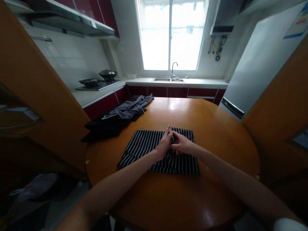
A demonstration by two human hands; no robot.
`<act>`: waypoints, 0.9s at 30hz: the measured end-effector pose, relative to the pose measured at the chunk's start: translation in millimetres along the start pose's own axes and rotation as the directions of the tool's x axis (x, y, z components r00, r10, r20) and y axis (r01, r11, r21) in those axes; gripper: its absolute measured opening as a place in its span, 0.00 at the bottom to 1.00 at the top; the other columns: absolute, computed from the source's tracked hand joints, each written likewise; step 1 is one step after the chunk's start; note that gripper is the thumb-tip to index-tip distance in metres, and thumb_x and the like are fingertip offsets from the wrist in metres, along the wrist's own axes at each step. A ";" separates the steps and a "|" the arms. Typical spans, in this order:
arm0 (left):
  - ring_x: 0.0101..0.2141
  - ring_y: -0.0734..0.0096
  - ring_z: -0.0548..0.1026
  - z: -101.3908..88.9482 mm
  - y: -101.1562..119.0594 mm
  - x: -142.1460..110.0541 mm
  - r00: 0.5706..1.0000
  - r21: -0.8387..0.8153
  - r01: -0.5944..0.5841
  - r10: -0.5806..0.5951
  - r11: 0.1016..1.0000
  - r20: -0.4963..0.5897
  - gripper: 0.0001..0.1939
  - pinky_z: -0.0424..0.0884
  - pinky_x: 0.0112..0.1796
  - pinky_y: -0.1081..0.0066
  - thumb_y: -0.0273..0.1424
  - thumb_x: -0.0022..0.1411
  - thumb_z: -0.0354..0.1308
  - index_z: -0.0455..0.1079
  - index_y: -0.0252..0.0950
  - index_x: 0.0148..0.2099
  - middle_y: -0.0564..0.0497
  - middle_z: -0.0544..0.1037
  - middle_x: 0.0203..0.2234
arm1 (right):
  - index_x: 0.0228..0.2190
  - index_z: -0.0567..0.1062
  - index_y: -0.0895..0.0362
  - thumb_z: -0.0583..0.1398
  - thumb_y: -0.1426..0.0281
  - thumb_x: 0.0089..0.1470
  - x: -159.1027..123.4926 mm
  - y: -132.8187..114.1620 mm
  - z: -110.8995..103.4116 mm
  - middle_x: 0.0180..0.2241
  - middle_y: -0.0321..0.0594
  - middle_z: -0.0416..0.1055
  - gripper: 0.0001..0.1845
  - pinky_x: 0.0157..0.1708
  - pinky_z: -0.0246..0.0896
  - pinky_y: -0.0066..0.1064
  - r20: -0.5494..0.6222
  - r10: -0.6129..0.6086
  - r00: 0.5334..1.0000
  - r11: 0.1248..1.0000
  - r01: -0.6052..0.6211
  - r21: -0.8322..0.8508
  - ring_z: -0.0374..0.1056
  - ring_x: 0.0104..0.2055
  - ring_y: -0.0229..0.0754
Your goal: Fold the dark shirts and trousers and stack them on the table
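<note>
A dark striped cloth (144, 142), folded into a flat, roughly rectangular shape, lies on the round wooden table in front of me. My left hand (165, 143) rests at its middle, with the fingers stretched out away from me. Right beside it, my right hand (182, 144) bends its thumb and fingers together around a bit of the cloth. The hands meet at the fingertips, and partly hide the fabric between them. Whether the piece is a garment or an apron cannot be made out.
Dark and grey clothes (127, 110) lie heaped at the left edge of the wooden table (223, 134). Beyond stand a counter with a sink (162, 79), a stove holding a lidded pan (107, 74), and a fridge (255, 61) at right.
</note>
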State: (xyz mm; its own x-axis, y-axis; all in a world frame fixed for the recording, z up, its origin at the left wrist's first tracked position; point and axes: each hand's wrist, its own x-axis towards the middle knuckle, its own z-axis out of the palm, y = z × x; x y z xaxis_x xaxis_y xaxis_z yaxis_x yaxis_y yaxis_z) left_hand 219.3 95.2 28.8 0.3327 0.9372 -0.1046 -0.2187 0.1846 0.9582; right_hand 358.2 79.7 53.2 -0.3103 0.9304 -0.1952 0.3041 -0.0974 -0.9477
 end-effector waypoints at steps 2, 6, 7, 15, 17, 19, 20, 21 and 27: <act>0.63 0.58 0.66 -2.3 -7.8 3.1 0.996 0.096 -0.054 0.060 0.994 -0.065 0.30 0.67 0.58 0.63 0.38 0.68 0.56 0.58 0.49 0.70 0.50 0.62 0.68 | 0.71 0.43 0.60 0.61 0.78 0.53 3.8 7.8 -0.4 0.23 0.32 0.76 0.51 0.17 0.61 0.22 0.057 0.003 0.998 1.000 -0.004 0.020 0.70 0.19 0.36; 0.62 0.58 0.67 -0.3 -15.1 3.6 0.987 0.249 -0.155 0.160 0.956 0.001 0.27 0.60 0.64 0.59 0.28 0.64 0.56 0.69 0.41 0.64 0.48 0.71 0.62 | 0.62 0.66 0.59 0.59 0.75 0.55 -1.8 8.7 -42.6 0.29 0.39 0.79 0.32 0.22 0.65 0.23 -0.032 -0.041 0.999 0.996 0.043 0.074 0.73 0.24 0.35; 0.61 0.58 0.68 0.5 -14.4 2.4 0.986 0.289 -0.167 0.163 0.943 0.038 0.25 0.59 0.64 0.58 0.27 0.62 0.57 0.71 0.39 0.62 0.47 0.73 0.60 | 0.57 0.71 0.59 0.59 0.74 0.55 -2.1 9.7 -56.9 0.30 0.41 0.80 0.27 0.22 0.65 0.24 -0.114 -0.063 0.991 0.996 0.070 0.061 0.73 0.24 0.36; 0.65 0.58 0.63 5.1 8.1 -12.9 0.976 0.495 -0.191 0.109 0.848 0.188 0.38 0.51 0.68 0.56 0.23 0.55 0.64 0.64 0.36 0.68 0.44 0.65 0.66 | 0.35 0.79 0.58 0.58 0.68 0.52 34.4 60.6 -106.3 0.34 0.47 0.80 0.11 0.42 0.71 0.39 -0.631 -0.238 0.738 0.969 0.137 -0.205 0.75 0.37 0.46; 0.66 0.57 0.63 7.9 19.5 -17.7 0.966 0.519 -0.238 0.146 0.821 0.213 0.41 0.50 0.68 0.56 0.21 0.53 0.65 0.63 0.36 0.69 0.44 0.65 0.66 | 0.34 0.79 0.57 0.58 0.63 0.54 41.0 66.3 -99.5 0.36 0.46 0.80 0.13 0.47 0.69 0.40 -0.579 -0.285 0.764 0.958 0.216 -0.188 0.75 0.41 0.48; 0.65 0.56 0.64 9.5 34.7 -22.9 0.960 0.512 -0.263 0.170 0.817 0.222 0.41 0.51 0.68 0.56 0.21 0.53 0.66 0.63 0.36 0.69 0.44 0.67 0.65 | 0.35 0.80 0.57 0.58 0.58 0.56 42.7 66.7 -90.9 0.38 0.45 0.81 0.17 0.49 0.68 0.40 -0.514 -0.320 0.796 0.946 0.299 -0.125 0.75 0.44 0.48; 0.64 0.56 0.65 9.2 43.5 -25.8 0.960 0.496 -0.264 0.176 0.827 0.217 0.40 0.52 0.68 0.55 0.21 0.53 0.66 0.63 0.37 0.68 0.45 0.68 0.64 | 0.36 0.80 0.57 0.58 0.56 0.56 42.4 65.9 -86.6 0.39 0.44 0.81 0.19 0.50 0.68 0.40 -0.486 -0.332 0.809 0.939 0.333 -0.086 0.74 0.45 0.48; 0.63 0.54 0.66 7.7 52.9 -28.8 0.962 0.470 -0.258 0.178 0.844 0.208 0.40 0.54 0.67 0.54 0.22 0.53 0.67 0.64 0.38 0.68 0.45 0.69 0.64 | 0.37 0.80 0.56 0.58 0.53 0.57 41.7 64.9 -82.5 0.41 0.43 0.81 0.21 0.51 0.67 0.39 -0.467 -0.337 0.818 0.933 0.357 -0.047 0.74 0.46 0.47; 0.57 0.50 0.73 -31.7 106.5 -51.8 0.992 0.241 -0.102 0.080 0.965 0.097 0.41 0.69 0.59 0.49 0.25 0.52 0.71 0.65 0.44 0.68 0.46 0.72 0.61 | 0.40 0.79 0.55 0.57 0.48 0.58 51.6 53.6 -59.9 0.44 0.41 0.79 0.25 0.53 0.66 0.38 -0.376 -0.365 0.851 0.904 0.420 0.073 0.72 0.49 0.45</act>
State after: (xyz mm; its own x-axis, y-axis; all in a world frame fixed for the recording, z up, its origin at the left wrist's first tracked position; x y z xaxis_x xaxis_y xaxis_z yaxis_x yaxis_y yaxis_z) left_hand 149.7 75.7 127.8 0.4013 0.9159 -0.0009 -0.0238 0.0114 0.9997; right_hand 412.4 143.6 7.4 -0.0366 0.9607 0.2752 0.0791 0.2773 -0.9575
